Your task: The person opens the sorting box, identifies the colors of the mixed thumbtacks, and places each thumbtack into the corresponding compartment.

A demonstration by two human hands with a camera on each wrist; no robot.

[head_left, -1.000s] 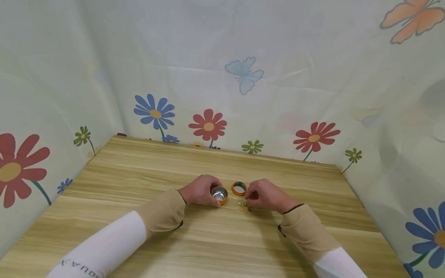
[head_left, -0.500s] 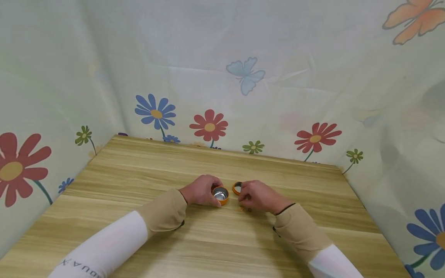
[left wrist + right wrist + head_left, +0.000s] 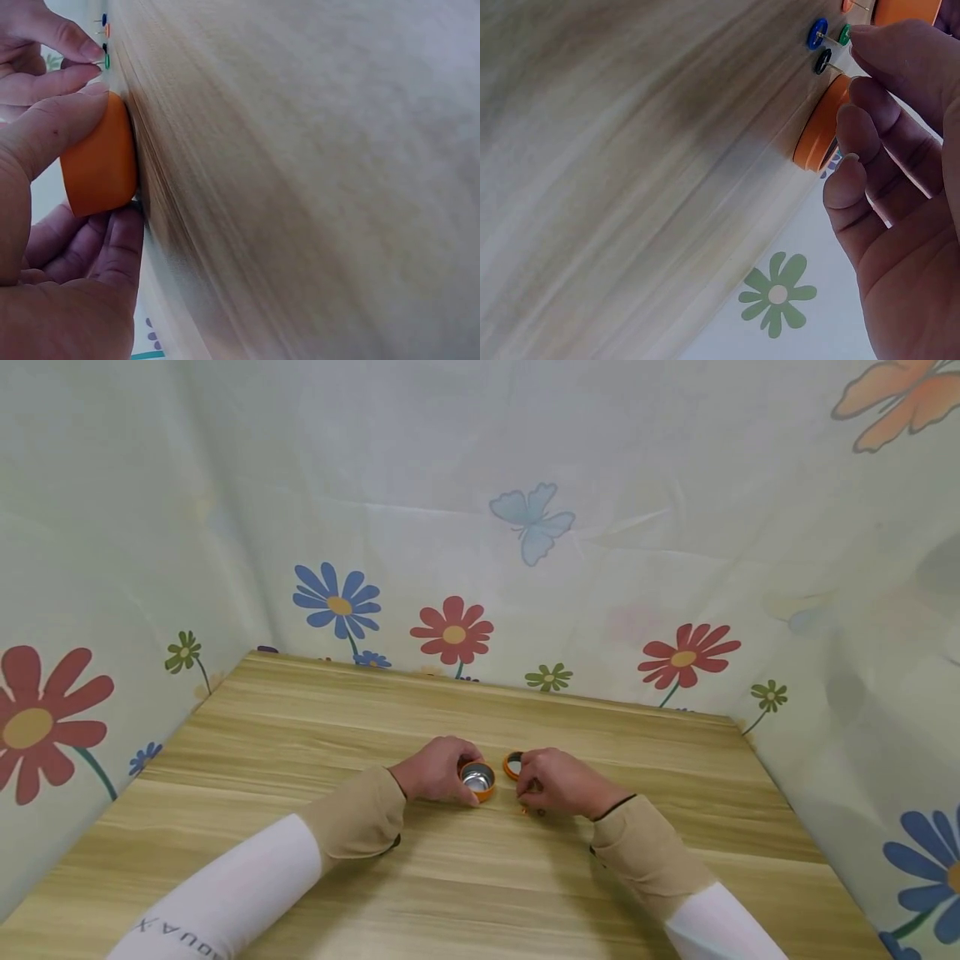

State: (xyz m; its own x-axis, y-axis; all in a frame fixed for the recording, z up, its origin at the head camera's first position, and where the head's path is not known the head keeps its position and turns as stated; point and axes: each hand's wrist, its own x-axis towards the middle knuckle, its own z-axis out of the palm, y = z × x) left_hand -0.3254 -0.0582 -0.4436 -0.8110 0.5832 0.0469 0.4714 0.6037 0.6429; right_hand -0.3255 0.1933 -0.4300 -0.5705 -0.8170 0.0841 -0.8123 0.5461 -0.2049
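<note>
My left hand (image 3: 438,768) grips a small round orange tin (image 3: 101,161) by its side, thumb and fingers around it; its silvery inside faces up. To its right, my right hand (image 3: 562,785) reaches down to several thumbtacks on the table. Thumb and index finger pinch the pin of the green thumbtack (image 3: 844,34), whose head is still level with the others in the left wrist view. Beside it lie a blue thumbtack (image 3: 817,34), a black thumbtack (image 3: 823,61) and an orange thumbtack (image 3: 847,5), points up. The orange lid (image 3: 821,127) lies behind, partly covered by the right hand in the head view.
A wood-grain table (image 3: 450,877) carries everything. Pale curtain walls (image 3: 420,510) printed with flowers and butterflies enclose its back and sides.
My right hand has moved a little left from beside the thumbtacks to over them, now hiding some of them and part of the lid. The left hand keeps its hold on the tin.
</note>
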